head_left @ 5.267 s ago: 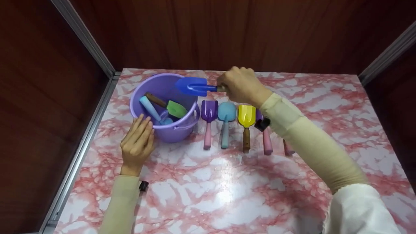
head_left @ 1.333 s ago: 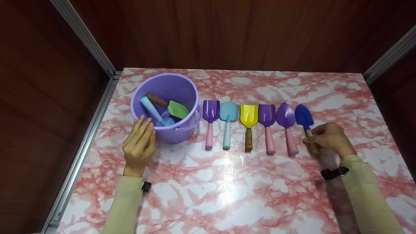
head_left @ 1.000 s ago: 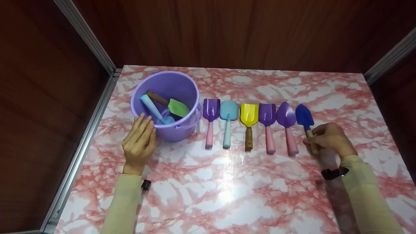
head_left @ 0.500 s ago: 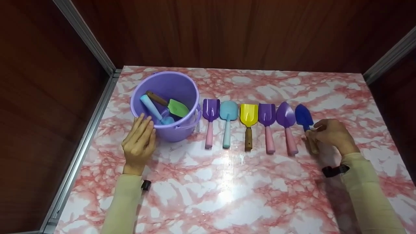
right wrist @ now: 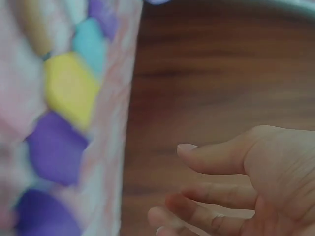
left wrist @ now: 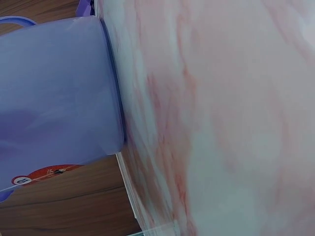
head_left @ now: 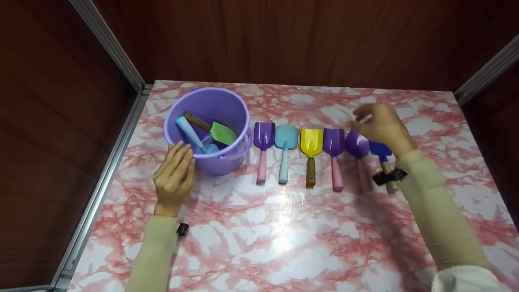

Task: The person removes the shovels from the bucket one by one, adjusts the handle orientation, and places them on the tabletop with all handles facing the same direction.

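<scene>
My left hand (head_left: 174,178) rests with straight fingers on the near rim of a purple bucket (head_left: 221,165). Inside lie a green shovel (head_left: 223,133) with a brown handle and a light blue-handled tool (head_left: 189,132). My right hand (head_left: 381,123) is raised over the right end of a row of toy shovels, loosely curled and holding nothing; the right wrist view shows the thumb (right wrist: 211,158) apart from the fingers. Below it are a blue trowel (head_left: 380,149) with a tan handle, partly behind the wrist strap, and a rounded purple trowel (head_left: 357,145), its tip hidden by the hand.
Leftward in the row lie a purple shovel (head_left: 333,140), a yellow shovel (head_left: 311,140), a light blue shovel (head_left: 286,136) and another purple shovel (head_left: 264,134), handles toward me. Dark wood panels (head_left: 284,40) enclose the marbled table (head_left: 243,251) at the back and sides.
Earlier the right hand carried the blue trowel from over the bucket to the row's right end. It has since let go of the handle and moved up and left. The left hand stays.
</scene>
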Available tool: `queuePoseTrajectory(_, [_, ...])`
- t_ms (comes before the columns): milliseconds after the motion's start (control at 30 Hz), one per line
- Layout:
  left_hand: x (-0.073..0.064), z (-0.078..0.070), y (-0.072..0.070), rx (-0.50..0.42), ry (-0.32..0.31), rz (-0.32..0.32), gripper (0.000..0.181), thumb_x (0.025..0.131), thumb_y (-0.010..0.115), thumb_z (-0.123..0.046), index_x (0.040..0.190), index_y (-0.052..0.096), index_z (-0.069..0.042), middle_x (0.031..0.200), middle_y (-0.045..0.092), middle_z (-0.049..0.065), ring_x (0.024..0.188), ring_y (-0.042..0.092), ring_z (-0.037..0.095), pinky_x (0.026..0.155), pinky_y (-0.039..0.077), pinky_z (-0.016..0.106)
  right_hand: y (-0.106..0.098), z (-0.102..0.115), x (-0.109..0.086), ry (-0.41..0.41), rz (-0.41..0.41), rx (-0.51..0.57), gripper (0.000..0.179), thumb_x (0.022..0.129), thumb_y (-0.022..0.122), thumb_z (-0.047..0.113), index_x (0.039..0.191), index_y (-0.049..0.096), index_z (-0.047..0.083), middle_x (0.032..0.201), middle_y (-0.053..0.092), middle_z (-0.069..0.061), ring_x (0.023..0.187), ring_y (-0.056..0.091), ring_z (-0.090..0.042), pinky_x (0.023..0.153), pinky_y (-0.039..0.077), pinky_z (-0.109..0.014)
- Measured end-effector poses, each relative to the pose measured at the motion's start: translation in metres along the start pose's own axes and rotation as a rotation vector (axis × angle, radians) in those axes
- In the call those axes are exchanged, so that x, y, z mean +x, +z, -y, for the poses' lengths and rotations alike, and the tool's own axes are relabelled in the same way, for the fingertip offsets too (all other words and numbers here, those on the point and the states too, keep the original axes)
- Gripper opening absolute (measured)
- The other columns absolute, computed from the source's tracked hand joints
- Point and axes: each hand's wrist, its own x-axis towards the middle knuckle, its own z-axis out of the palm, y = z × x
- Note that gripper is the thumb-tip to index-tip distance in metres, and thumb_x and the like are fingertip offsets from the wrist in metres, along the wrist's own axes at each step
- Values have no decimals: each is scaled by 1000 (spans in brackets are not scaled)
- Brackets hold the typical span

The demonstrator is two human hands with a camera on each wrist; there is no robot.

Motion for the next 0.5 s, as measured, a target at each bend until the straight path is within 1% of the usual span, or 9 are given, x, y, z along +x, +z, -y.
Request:
queuePoseTrajectory(67, [0,0,-1,8,5,2,16,97,77,-5,110,82,4,110,80,23,111,76,42,109,59,56,-1,25,12,-61,-6,12,39,99,76,26,128,73,0,120,75,-26,107,74,-42,69,57,-20])
queuePoseTrajectory(100, [0,1,-1,11,6,5,16,97,77,-6,110,82,4,110,80,23,111,76,42,109,59,56,-1,37,17,-89,-8,13,37,99,76,25,126,74,0,119,75,-25,105,74,-41,66,54,-16])
queuePoseTrajectory(167, [-1,1,-2,16,8,12,17,99,76,-7,110,82,3,111,80,23,111,76,41,110,59,55,2,62,27,-149,-13,18,33,100,76,22,124,75,0,116,76,-23,99,75,-38,59,52,-12])
queuePoseTrajectory(200, [-1,2,-3,20,9,19,18,99,75,-8,112,82,3,112,80,22,112,76,41,110,59,54,3,74,31,-180,-10,17,32,100,75,22,124,75,0,115,76,-23,97,75,-36,59,52,-11])
queuePoseTrajectory(267, [-1,3,-4,22,10,38,18,100,75,-9,112,81,3,113,80,21,114,76,40,113,58,51,8,98,41,-215,11,4,31,102,73,22,125,75,2,116,76,-19,95,74,-33,63,56,-15])
queuePoseTrajectory(367, [1,4,-6,27,33,71,19,101,73,-10,114,81,4,115,80,21,115,76,40,114,57,50,17,132,53,-262,63,-10,29,104,69,21,127,74,4,117,75,-15,93,72,-28,72,63,-25])
queuePoseTrajectory(433, [3,5,-8,28,49,93,19,102,73,-9,113,80,4,116,80,21,115,76,40,113,58,51,26,151,62,-321,76,-14,25,104,69,18,124,75,4,115,76,-14,93,71,-25,77,65,-31])
queuePoseTrajectory(500, [4,5,-10,29,63,109,19,102,72,-8,114,80,4,116,80,20,114,76,40,111,59,53,36,170,69,-387,90,-10,22,103,69,15,122,76,5,113,77,-13,93,72,-23,79,66,-33])
